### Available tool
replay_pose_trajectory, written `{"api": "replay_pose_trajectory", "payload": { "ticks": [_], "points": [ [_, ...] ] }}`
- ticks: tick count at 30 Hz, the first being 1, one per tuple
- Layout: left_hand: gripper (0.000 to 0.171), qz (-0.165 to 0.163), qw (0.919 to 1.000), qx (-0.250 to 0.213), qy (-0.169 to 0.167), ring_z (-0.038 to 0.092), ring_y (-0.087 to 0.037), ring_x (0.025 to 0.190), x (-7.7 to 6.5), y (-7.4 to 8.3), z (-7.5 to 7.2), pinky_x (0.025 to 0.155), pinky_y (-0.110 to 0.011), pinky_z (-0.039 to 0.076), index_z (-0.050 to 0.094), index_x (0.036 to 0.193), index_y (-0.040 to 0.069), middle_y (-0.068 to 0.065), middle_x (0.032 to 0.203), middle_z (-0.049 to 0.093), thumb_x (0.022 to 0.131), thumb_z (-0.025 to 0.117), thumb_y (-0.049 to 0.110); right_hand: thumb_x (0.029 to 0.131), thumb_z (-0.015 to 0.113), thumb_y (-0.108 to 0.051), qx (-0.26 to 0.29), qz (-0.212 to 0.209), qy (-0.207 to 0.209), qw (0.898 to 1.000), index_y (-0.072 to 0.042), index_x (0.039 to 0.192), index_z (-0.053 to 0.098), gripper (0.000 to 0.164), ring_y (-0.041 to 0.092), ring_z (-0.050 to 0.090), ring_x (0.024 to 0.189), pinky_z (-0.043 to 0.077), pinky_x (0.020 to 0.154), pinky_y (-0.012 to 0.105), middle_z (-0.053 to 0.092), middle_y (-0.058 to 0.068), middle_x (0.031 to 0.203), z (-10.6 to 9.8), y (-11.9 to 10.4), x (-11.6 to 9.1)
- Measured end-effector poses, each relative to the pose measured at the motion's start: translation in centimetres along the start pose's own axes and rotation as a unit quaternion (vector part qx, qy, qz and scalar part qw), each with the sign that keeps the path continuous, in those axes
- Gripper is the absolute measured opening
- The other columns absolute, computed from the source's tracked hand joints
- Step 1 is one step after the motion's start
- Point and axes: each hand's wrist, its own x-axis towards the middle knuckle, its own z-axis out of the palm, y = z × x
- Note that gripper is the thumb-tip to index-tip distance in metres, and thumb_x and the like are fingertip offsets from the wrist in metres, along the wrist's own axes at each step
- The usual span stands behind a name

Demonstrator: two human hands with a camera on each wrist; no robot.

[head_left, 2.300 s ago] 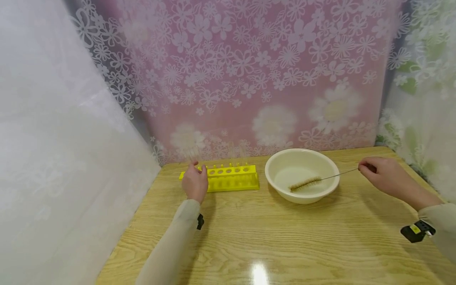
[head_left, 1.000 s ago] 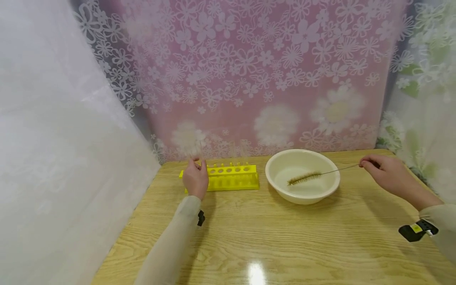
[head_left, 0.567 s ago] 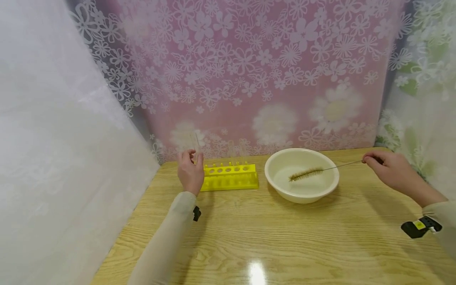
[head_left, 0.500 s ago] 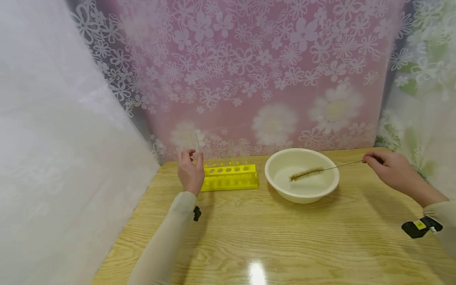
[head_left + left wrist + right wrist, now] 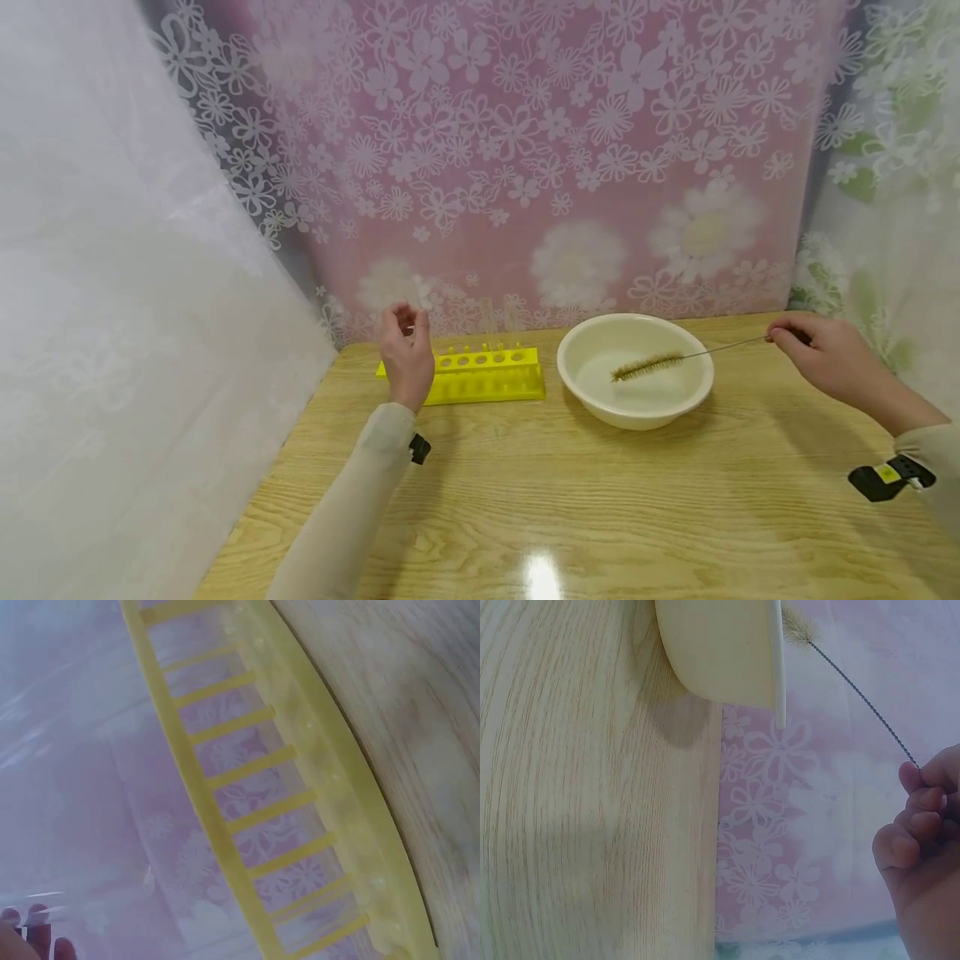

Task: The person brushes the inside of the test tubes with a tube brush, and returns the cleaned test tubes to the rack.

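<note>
My left hand (image 5: 407,354) is raised at the left end of a yellow test tube rack (image 5: 487,358). Its curled fingers and thumb hold a clear test tube (image 5: 45,909), faint against the curtain. Two more clear tubes (image 5: 512,321) stand upright toward the rack's right end. On the right, my right hand (image 5: 821,354) pinches the twisted wire handle of a test tube brush (image 5: 647,367). The brush's tan bristles hang over the cream bowl (image 5: 573,392), and its wire crosses above the bowl's right rim. In the right wrist view the fingertips (image 5: 911,776) grip the wire's end.
Rack and bowl stand side by side near the back of the wood-grain table (image 5: 487,500). A pink flowered curtain (image 5: 525,167) hangs close behind them. White sheeting (image 5: 135,292) closes the left side, and a patterned sheet (image 5: 892,208) the right.
My left hand has lifted from the rack's left end with a tube, which tilted and now shows only faintly. The right hand has shifted slightly right and up, carrying the brush along.
</note>
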Motion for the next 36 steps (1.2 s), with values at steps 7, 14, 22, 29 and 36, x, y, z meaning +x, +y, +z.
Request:
{"api": "replay_pose_trajectory", "payload": {
  "ticks": [7, 14, 22, 29, 36],
  "points": [
    [0.027, 0.013, 0.9969, -0.044, -0.064, 0.052, -0.023, 0.081, -0.8, 2.1, 1.0, 0.073, -0.032, 0.046, 0.052, 0.128, 0.013, -0.007, 0.105, 0.056, 0.107, 0.050, 0.030, 0.106, 0.050, -0.015, -0.005, 0.002, 0.006, 1.000, -0.003, 0.110, 0.068, 0.022, 0.009, 0.043, 0.056, 0.033, 0.050, 0.028, 0.069, 0.016, 0.097, -0.1, 0.1, -0.1],
    [0.031, 0.009, 0.9904, -0.035, -0.133, 0.047, -0.020, 0.072, -1.7, 3.8, 2.2, 0.066, -0.032, 0.041, 0.054, 0.120, 0.011, -0.004, 0.091, 0.052, 0.107, 0.047, 0.038, 0.106, 0.050, -0.015, 0.001, 0.008, 0.013, 1.000, -0.003, 0.108, 0.068, 0.022, 0.010, 0.042, 0.055, 0.033, 0.050, 0.028, 0.067, 0.012, 0.093, -0.2, 0.0, -0.3],
    [0.047, 0.014, 0.9784, 0.072, -0.193, 0.047, -0.019, 0.073, -3.0, 5.1, 3.3, 0.066, -0.035, 0.038, 0.055, 0.093, 0.019, 0.000, 0.086, 0.050, 0.100, 0.044, 0.065, 0.106, 0.050, -0.014, -0.010, -0.011, 0.013, 1.000, -0.004, 0.106, 0.067, 0.020, 0.008, 0.040, 0.053, 0.032, 0.049, 0.028, 0.066, 0.009, 0.088, -0.2, 0.3, -0.5],
    [0.053, 0.040, 0.9563, 0.154, -0.245, 0.052, -0.012, 0.069, -3.9, 6.3, 4.9, 0.063, -0.031, 0.042, 0.057, 0.082, 0.022, 0.005, 0.081, 0.058, 0.090, 0.053, 0.074, 0.106, 0.051, -0.016, -0.007, 0.003, 0.021, 1.000, -0.003, 0.107, 0.069, 0.023, 0.010, 0.040, 0.052, 0.032, 0.049, 0.029, 0.066, 0.005, 0.084, -0.5, 0.3, -0.6],
    [0.058, 0.043, 0.9283, 0.210, -0.304, 0.046, -0.011, 0.054, -5.0, 6.5, 6.7, 0.051, -0.029, 0.035, 0.053, 0.072, 0.022, 0.007, 0.070, 0.052, 0.083, 0.059, 0.079, 0.107, 0.049, -0.018, 0.007, 0.017, 0.010, 1.000, -0.001, 0.112, 0.069, 0.027, 0.012, 0.040, 0.054, 0.032, 0.050, 0.029, 0.069, 0.015, 0.094, -0.9, 0.1, -0.5]
  ]
}}
